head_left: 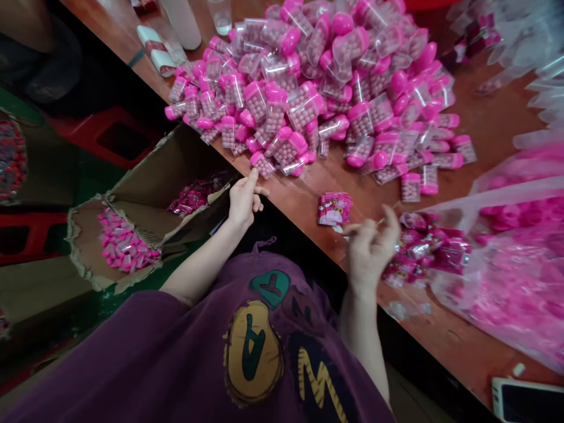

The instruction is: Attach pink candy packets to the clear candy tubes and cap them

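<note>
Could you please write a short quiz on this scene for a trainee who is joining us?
1. Which is nearer the torn cardboard box: the left hand or the right hand?
2. True or false: the clear jars lie heaped on the wooden table.
3. Fill in the blank: the jars' caps are ___.

Key: 1. The left hand. 2. True. 3. Pink.

The right hand (370, 249) is motion-blurred, and a phone (526, 400) is cut off by the lower edge
</note>
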Demonstrator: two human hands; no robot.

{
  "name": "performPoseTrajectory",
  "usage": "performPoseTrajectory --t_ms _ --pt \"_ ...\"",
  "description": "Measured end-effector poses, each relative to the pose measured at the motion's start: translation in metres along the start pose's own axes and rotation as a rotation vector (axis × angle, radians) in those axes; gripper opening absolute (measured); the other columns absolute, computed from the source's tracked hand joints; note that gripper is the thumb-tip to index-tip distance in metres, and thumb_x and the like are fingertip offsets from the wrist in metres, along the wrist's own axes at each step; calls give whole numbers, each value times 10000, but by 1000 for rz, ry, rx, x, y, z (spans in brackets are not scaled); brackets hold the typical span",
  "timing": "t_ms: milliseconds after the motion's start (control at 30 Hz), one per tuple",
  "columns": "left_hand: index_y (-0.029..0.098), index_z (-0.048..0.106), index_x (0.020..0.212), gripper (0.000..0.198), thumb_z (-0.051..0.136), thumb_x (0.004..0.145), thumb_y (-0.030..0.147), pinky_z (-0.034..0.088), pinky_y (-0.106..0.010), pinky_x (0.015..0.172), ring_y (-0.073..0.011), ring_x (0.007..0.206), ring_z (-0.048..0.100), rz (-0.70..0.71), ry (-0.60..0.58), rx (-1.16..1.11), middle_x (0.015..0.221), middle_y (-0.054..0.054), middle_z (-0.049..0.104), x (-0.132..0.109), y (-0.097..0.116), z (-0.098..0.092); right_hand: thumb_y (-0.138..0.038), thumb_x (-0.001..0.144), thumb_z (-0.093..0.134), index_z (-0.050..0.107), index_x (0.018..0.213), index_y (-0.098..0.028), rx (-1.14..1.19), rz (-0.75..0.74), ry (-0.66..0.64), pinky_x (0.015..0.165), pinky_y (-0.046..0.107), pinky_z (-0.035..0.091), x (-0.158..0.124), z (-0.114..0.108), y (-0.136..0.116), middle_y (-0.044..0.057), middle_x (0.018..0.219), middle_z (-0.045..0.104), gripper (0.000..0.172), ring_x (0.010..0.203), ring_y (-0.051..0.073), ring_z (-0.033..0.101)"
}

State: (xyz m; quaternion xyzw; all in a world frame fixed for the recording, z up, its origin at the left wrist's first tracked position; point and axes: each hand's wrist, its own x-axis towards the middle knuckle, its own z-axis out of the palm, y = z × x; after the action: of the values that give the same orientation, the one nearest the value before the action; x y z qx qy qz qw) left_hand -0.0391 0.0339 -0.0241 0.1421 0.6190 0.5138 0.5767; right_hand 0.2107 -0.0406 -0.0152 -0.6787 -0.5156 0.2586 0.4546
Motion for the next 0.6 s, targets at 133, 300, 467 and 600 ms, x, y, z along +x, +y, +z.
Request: performPoseTrajectory --t_ms 133,300,467,600 --pt "137 632 833 550 847 800 643 321 -205 355 -46 316 455 -127 -104 52 661 -36 732 20 9 1 -393 1065 503 709 1222 -222 -44 -140 -383 712 368 583 -4 63 -35 58 849 752 310 704 195 703" --pt "120 661 789 426 867 820 491 326 -189 364 -29 333 471 -48 -209 70 754 -65 781 7 3 -7 -350 1069 492 725 1234 -207 6 -179 -522 789 358 604 -2 85 -44 78 977 802 319 793 193 741" --pt "129 717 858 367 801 878 486 284 -189 359 -43 341 506 47 -421 259 787 -73 795 -33 -11 -12 -412 1059 527 711 1238 -217 48 -69 -319 943 433 606 -6 72 -38 104 1144 787 323 1007 232 735" --pt "153 747 849 263 775 899 410 320 -186 380 -51 364 504 108 -560 432 673 -10 724 -63 -20 1 -534 988 658 683 1249 -265 179 90 -298 926 428 615 -16 58 -39 72 1148 763 375 994 223 707"
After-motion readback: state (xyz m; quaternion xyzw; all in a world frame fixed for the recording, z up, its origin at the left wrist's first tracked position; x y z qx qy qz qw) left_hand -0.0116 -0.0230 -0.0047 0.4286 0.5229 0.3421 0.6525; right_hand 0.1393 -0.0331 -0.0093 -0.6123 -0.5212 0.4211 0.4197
